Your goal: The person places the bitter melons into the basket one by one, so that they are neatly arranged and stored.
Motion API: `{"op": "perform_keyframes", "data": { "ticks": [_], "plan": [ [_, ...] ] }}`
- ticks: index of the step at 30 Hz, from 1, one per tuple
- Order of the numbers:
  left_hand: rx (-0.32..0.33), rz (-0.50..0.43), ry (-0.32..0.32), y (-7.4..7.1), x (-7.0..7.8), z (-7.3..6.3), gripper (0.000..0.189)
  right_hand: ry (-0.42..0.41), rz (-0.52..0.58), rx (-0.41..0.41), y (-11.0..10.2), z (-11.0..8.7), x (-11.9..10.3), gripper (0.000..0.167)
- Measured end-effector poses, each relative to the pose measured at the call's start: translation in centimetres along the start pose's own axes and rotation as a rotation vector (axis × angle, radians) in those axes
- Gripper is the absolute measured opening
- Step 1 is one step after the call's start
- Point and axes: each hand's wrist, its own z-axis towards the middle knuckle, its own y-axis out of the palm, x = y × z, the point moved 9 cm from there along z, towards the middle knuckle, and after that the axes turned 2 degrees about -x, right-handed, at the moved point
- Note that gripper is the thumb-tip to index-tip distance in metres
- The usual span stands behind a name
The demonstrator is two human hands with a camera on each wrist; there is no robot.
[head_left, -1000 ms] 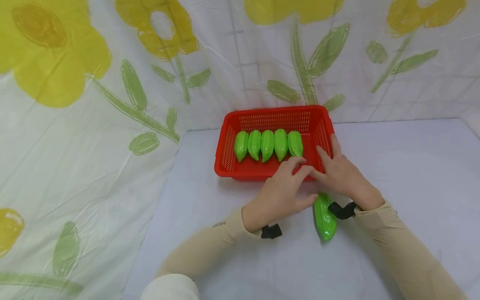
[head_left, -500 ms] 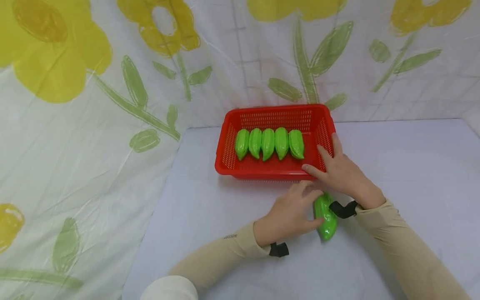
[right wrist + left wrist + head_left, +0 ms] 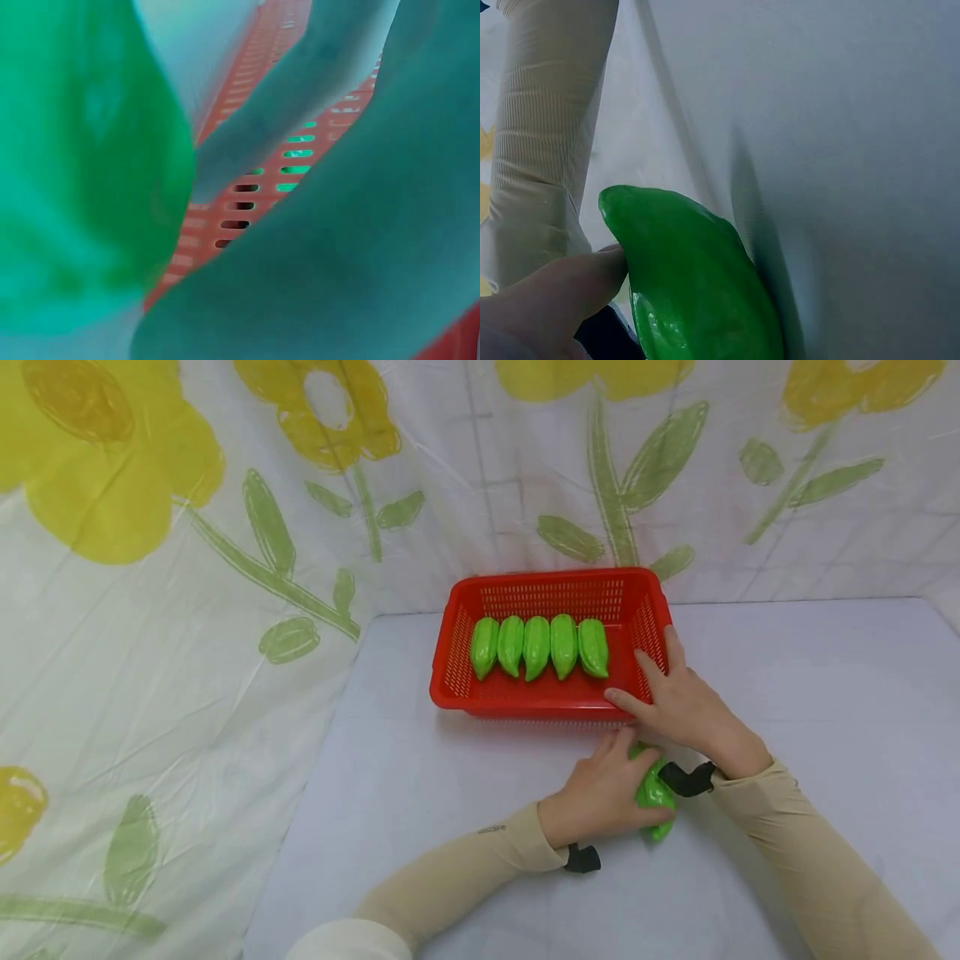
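A glossy green star fruit (image 3: 655,793) with lengthwise ridges is on the white table in front of the basket. My left hand (image 3: 606,789) grips it, with the thumb at its near end and the fingers at its far end. In the left wrist view the thumb (image 3: 592,277) presses against the star fruit (image 3: 697,285). My right hand (image 3: 690,710) holds the front right corner of the red basket (image 3: 525,712), its fingers spread over the rim. Close to the right wrist camera, the star fruit (image 3: 82,172) looms beside the basket's slotted wall (image 3: 244,195).
Several more green star fruits (image 3: 536,647) lie side by side in a row in the basket, left of its right end. Behind stands a white curtain with yellow flowers (image 3: 592,539). White table surface (image 3: 810,693) extends to the right.
My left hand has moved from the basket's front rim down and right to the loose star fruit and taken hold of it. The right hand stays at the basket corner.
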Motion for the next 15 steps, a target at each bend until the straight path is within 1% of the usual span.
{"op": "perform_keyframes", "data": {
  "ticks": [4,9,15],
  "plan": [
    [-0.022,-0.030,-0.004,0.30,0.17,0.30,0.073,-0.002,-0.001,0.005,0.01,-0.01,0.03,0.096],
    [-0.050,-0.075,-0.008,0.71,0.39,0.48,0.071,0.004,0.006,0.000,0.08,0.01,0.08,0.097],
    [-0.059,-0.063,-0.031,0.97,0.40,0.58,0.068,0.012,0.013,-0.007,0.15,0.03,0.12,0.097]
  ]
}}
